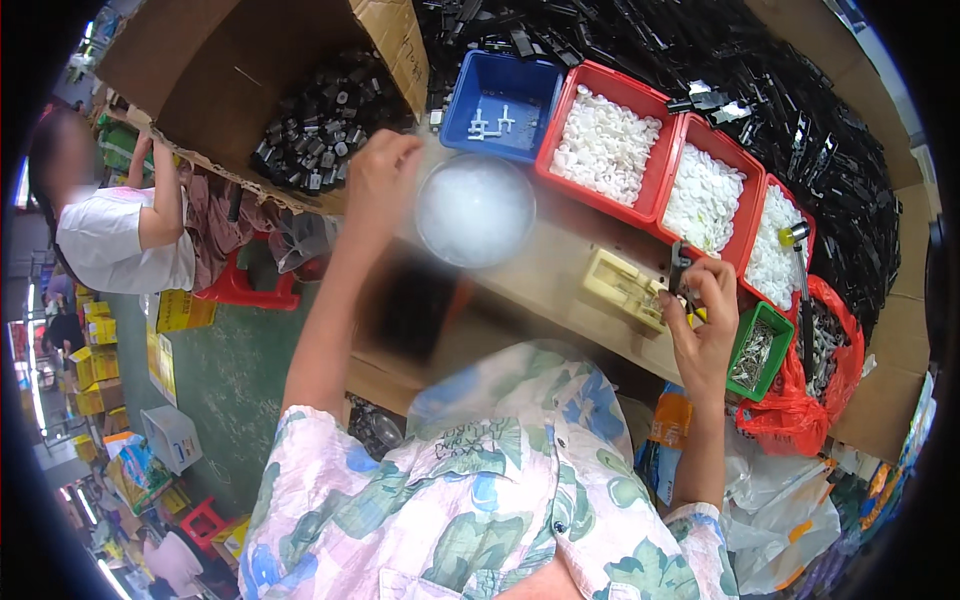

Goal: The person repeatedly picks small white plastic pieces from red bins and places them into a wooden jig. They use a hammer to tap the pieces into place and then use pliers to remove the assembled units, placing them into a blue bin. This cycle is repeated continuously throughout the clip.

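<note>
My left hand (378, 180) is raised between the cardboard box and a round translucent bowl (475, 212) with a whitish, blurred content. Its fingers are curled together; what they hold, if anything, I cannot make out. On the bench, my right hand (702, 315) is at the right end of a cream-coloured fixture (625, 285). Thumb and fingers pinch close to a small dark piece (680, 262) there, and what lies between the fingertips is too small to name. Beside that hand stands a green bin (741, 376) of small metal parts.
Red bins (545, 160) of small white parts and a blue bin (460, 125) line the bench's far side. Black parts (820, 170) heap behind them. A cardboard box (190, 60) holds dark pieces. At right lie a hammer (803, 290) and red bag (785, 425). Another person (125, 230) sits at left.
</note>
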A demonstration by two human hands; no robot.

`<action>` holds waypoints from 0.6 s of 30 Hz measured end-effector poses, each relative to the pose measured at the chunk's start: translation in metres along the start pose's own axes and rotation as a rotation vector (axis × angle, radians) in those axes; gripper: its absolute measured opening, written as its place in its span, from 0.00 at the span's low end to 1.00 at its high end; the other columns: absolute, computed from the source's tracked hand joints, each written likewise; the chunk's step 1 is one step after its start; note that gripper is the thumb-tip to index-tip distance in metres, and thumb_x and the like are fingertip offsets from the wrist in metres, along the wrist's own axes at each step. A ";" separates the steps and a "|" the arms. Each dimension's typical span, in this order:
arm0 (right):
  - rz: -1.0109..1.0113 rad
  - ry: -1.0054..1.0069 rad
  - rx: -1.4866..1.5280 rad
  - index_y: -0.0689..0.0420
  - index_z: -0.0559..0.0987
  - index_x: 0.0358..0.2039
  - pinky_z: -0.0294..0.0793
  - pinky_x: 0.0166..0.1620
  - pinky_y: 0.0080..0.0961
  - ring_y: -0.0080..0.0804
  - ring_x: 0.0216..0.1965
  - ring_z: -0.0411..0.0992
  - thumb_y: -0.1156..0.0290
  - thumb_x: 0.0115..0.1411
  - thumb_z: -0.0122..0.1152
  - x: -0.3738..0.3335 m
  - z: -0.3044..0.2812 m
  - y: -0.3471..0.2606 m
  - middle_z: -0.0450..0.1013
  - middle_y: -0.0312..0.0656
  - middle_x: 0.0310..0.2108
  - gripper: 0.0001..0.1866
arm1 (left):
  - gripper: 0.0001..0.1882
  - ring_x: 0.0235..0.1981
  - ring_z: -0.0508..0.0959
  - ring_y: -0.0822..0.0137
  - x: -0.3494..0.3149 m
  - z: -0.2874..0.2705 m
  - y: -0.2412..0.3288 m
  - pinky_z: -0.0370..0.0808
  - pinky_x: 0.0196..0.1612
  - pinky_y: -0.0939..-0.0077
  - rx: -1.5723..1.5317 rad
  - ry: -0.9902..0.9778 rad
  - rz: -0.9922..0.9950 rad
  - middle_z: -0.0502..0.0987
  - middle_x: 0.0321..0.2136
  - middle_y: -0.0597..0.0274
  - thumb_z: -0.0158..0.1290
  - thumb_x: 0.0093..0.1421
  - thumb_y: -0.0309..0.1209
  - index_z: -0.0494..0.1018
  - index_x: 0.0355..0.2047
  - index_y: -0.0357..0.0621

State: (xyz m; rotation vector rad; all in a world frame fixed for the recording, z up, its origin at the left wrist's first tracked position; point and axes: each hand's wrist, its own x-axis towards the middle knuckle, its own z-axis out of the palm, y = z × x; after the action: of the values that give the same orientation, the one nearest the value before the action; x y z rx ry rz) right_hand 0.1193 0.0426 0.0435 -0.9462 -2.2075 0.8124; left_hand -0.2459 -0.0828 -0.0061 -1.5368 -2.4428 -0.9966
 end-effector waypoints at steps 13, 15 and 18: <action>0.077 -0.088 -0.081 0.65 0.73 0.30 0.69 0.41 0.33 0.42 0.36 0.70 0.81 0.48 0.68 -0.024 -0.013 0.029 0.69 0.46 0.35 0.12 | 0.14 0.50 0.73 0.43 0.045 0.046 -0.054 0.70 0.56 0.55 0.180 -0.141 0.082 0.77 0.45 0.44 0.58 0.58 0.33 0.79 0.38 0.35; 0.071 -0.097 -0.085 0.65 0.73 0.30 0.69 0.41 0.33 0.42 0.36 0.70 0.81 0.48 0.68 -0.024 -0.013 0.030 0.69 0.46 0.35 0.11 | 0.16 0.42 0.79 0.41 0.054 0.058 -0.059 0.74 0.53 0.50 0.131 -0.052 0.098 0.80 0.34 0.42 0.63 0.54 0.41 0.82 0.34 0.40; 0.066 -0.103 -0.102 0.64 0.73 0.30 0.69 0.42 0.33 0.43 0.36 0.71 0.81 0.48 0.68 -0.024 -0.015 0.031 0.69 0.46 0.35 0.11 | 0.17 0.42 0.79 0.42 0.058 0.060 -0.057 0.75 0.50 0.52 0.148 -0.089 0.037 0.80 0.34 0.40 0.64 0.53 0.42 0.82 0.32 0.38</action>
State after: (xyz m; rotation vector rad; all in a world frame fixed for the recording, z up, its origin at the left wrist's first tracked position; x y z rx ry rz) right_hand 0.1562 0.0452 0.0239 -1.0531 -2.3362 0.8015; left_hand -0.3061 -0.0197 -0.0575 -1.6030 -2.4731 -0.7382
